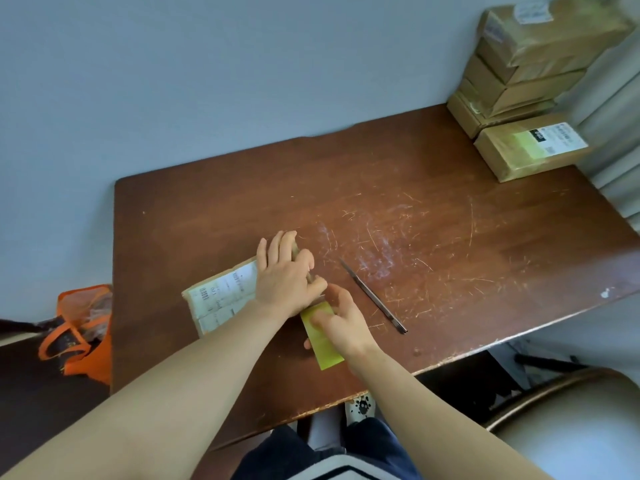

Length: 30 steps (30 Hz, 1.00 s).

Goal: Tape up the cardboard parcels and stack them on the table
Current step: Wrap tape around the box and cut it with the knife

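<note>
A flat cardboard parcel [221, 299] with a white printed label lies near the table's front edge. My left hand [287, 271] presses flat on its right end, fingers straight and reaching over the far edge. Just to the right, my right hand [346, 323] holds a yellow-green strip of tape [323, 344], fingers on top and thumb beneath. The strip's far end meets the parcel under my left hand. A tall stack of taped parcels [526, 64] stands at the back right corner, with a single labelled parcel [530, 150] in front of it.
A thin metal cutting tool [374, 296] lies on the scratched brown table [415, 209] right of my hands. An orange bag [83, 334] sits on the floor at the left. A chair [571, 427] stands at the lower right. A wall backs the table.
</note>
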### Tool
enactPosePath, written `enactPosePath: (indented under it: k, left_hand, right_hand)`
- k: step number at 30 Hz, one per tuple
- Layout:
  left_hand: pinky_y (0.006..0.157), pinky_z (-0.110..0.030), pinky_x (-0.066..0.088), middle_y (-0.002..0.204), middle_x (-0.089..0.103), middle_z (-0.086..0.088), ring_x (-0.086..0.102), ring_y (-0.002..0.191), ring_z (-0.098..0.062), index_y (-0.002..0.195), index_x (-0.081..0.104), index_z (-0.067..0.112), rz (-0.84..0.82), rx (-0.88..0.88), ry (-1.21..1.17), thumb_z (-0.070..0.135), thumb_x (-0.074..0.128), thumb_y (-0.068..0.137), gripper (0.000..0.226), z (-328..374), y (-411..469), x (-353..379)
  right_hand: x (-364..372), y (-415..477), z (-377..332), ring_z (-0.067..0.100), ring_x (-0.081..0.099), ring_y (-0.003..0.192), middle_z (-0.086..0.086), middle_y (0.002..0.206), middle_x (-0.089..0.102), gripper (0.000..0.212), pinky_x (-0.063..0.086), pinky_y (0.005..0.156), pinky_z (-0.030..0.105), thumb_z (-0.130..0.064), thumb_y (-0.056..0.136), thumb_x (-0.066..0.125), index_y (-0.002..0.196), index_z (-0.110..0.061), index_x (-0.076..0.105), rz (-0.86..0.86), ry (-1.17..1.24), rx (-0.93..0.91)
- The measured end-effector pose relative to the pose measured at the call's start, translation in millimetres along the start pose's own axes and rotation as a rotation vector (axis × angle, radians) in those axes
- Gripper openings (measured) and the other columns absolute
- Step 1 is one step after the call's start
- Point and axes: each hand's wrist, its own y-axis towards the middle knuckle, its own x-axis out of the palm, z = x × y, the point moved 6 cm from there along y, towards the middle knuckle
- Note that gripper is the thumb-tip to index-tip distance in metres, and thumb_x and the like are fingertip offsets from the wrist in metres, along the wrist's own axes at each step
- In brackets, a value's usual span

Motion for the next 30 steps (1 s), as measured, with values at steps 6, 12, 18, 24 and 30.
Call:
enactPosePath:
  k: [6,12,18,24,30]
  left_hand:
    - [0.114,-0.045,-0.015,0.158,0.007,-0.007,-0.004,0.145,-0.023,0.129,0.046,0.045,-0.069,-0.092,-0.075,0.049,0.037,0.093,0.038,-4,5,2]
    - [0.112,-0.045,0.002,0.144,0.023,-0.003,0.013,0.136,-0.024,0.129,0.051,0.041,-0.062,-0.179,0.036,0.039,0.036,0.093,0.039,-7,10,6]
    - [0.111,-0.046,-0.020,0.156,-0.026,-0.004,-0.029,0.141,-0.017,0.148,-0.010,0.041,-0.374,-0.176,-0.368,0.043,0.046,0.083,0.086,-18,13,-5]
    - [0.113,-0.050,-0.013,0.150,-0.037,-0.007,-0.032,0.139,-0.026,0.140,-0.036,0.023,-0.473,-0.142,0.035,0.054,0.076,0.057,0.143,-56,-37,-8]
    - [0.114,-0.046,0.009,0.159,-0.006,0.000,-0.003,0.146,-0.026,0.148,-0.013,0.040,-0.674,-0.226,-0.362,0.048,0.078,0.059,0.127,-70,-42,-17]
  right_hand:
    - [0,1,0,0.021,0.066,0.053,-0.007,0.100,0.054,0.062,0.054,0.052,0.028,-0.005,0.089,0.050,0.143,-0.024,0.024,-0.004,-0.010,-0.005]
    - [0,5,2,0.019,0.066,0.052,-0.004,0.107,0.052,0.064,0.055,0.052,0.028,-0.006,0.089,0.051,0.144,-0.023,0.023,0.011,-0.010,0.004]
    - [-1,9,-4,0.021,0.068,0.055,0.000,0.102,0.056,0.067,0.056,0.055,0.030,-0.007,0.087,0.060,0.142,-0.023,0.025,0.006,0.042,0.012]
    - [-1,3,-5,0.028,0.066,0.057,0.015,0.105,0.063,0.062,0.058,0.061,0.038,-0.016,0.092,0.061,0.143,-0.019,0.025,0.011,0.023,0.008]
    - [-10,-25,-39,0.016,0.063,0.047,0.004,0.117,0.054,0.046,0.052,0.047,0.025,-0.010,0.093,0.051,0.135,-0.025,0.041,-0.001,-0.100,-0.153]
